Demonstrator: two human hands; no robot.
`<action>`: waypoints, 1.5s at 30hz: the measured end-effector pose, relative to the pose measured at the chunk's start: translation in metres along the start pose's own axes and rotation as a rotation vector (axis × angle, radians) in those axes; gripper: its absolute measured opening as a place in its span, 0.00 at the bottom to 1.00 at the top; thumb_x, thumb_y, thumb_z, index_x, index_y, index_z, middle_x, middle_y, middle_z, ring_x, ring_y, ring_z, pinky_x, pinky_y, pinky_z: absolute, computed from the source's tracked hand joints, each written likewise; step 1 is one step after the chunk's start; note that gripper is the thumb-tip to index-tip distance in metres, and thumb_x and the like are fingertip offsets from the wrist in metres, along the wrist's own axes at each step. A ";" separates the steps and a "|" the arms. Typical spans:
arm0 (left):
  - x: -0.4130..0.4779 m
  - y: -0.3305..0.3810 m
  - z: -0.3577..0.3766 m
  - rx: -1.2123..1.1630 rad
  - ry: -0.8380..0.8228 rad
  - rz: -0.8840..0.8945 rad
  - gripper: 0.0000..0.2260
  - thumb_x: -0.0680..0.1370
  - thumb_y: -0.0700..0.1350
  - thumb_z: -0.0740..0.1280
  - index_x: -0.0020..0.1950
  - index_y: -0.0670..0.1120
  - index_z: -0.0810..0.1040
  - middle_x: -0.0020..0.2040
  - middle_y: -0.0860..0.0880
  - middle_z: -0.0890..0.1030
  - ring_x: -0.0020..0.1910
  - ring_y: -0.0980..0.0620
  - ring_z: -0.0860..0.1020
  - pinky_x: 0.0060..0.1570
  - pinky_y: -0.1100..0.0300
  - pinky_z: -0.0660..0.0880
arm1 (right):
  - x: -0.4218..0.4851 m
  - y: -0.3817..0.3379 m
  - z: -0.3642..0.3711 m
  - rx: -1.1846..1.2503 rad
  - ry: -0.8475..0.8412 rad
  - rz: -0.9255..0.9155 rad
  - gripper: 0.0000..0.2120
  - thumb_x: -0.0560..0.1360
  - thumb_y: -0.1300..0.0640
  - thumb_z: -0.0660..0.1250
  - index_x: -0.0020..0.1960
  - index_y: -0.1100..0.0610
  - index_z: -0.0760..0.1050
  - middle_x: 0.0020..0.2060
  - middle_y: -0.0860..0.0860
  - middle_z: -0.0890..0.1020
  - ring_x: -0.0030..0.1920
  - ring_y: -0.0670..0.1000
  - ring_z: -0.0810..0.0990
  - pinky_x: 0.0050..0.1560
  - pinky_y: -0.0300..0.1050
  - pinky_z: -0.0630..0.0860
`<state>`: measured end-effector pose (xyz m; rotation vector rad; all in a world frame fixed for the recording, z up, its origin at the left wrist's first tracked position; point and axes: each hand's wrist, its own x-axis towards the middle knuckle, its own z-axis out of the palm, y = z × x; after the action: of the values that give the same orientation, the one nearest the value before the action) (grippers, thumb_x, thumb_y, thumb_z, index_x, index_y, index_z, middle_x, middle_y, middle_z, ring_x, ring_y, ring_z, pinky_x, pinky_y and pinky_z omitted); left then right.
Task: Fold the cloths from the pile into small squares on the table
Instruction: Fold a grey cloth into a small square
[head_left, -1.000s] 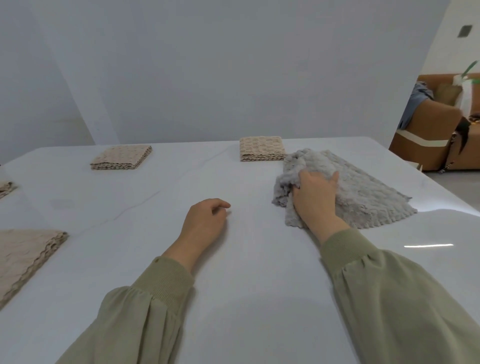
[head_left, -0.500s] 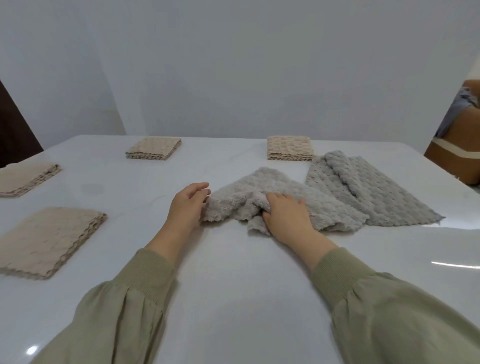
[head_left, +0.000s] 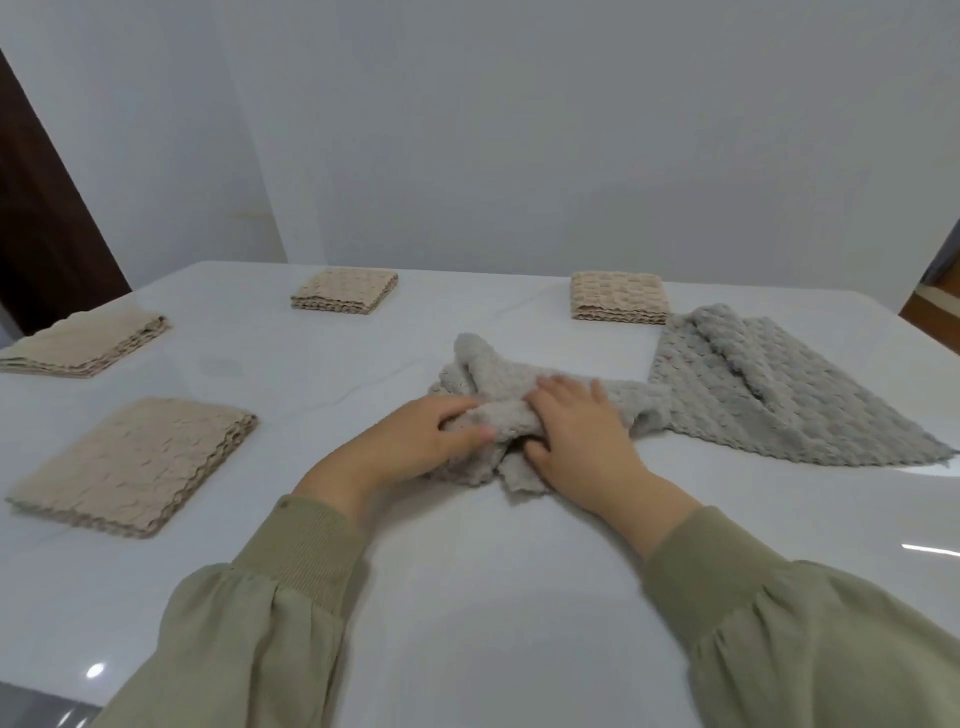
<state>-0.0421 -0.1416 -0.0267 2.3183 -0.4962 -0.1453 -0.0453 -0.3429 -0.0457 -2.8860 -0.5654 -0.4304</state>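
Far left, a dark door (head_left: 41, 234) stands behind the corner of the white table (head_left: 467, 582). On that side lie two folded beige cloths: one at the far left edge (head_left: 88, 345) and a larger one nearer (head_left: 135, 462), well apart from each other. Further back a third beige square (head_left: 345, 299) sits alone.

In the middle, the left hand (head_left: 410, 447) grips the crumpled grey cloth (head_left: 498, 384), with fingers curled over the bunched fabric and the thumb pressed against it. The cloth lies rumpled on the table between the two hands, one end pointing away toward the wall. The right hand (head_left: 582, 441) holds it from the other side, fingers laid over the top and thumb tucked under a fold. Olive sleeves (head_left: 291, 597) cover both forearms.

Behind the right hand a fourth beige square (head_left: 618, 304) rests at the back. Just beside it, the grey pile (head_left: 769, 395) spreads toward the right edge, and the held cloth's trailing end runs up against it.
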 end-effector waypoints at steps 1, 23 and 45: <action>0.002 -0.003 0.002 0.113 -0.036 0.034 0.14 0.75 0.55 0.67 0.60 0.55 0.77 0.54 0.61 0.78 0.53 0.63 0.75 0.53 0.66 0.70 | 0.000 0.006 -0.001 -0.047 0.007 0.086 0.25 0.75 0.48 0.62 0.69 0.55 0.65 0.73 0.54 0.63 0.74 0.54 0.57 0.72 0.56 0.48; -0.006 0.000 -0.008 0.312 0.284 -0.119 0.16 0.80 0.50 0.57 0.66 0.52 0.73 0.53 0.49 0.78 0.61 0.49 0.71 0.55 0.58 0.65 | 0.003 0.005 0.015 0.196 0.090 -0.082 0.12 0.72 0.54 0.71 0.53 0.58 0.80 0.62 0.55 0.76 0.65 0.57 0.70 0.67 0.49 0.62; -0.002 -0.003 0.006 0.322 0.077 0.059 0.15 0.79 0.59 0.59 0.59 0.55 0.80 0.68 0.55 0.73 0.68 0.56 0.68 0.66 0.56 0.64 | 0.008 0.021 -0.003 0.112 -0.199 0.229 0.19 0.80 0.46 0.54 0.70 0.48 0.65 0.70 0.48 0.69 0.74 0.50 0.60 0.72 0.63 0.43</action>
<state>-0.0446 -0.1428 -0.0336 2.6070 -0.5841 0.0575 -0.0310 -0.3601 -0.0431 -2.8568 -0.2706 -0.0763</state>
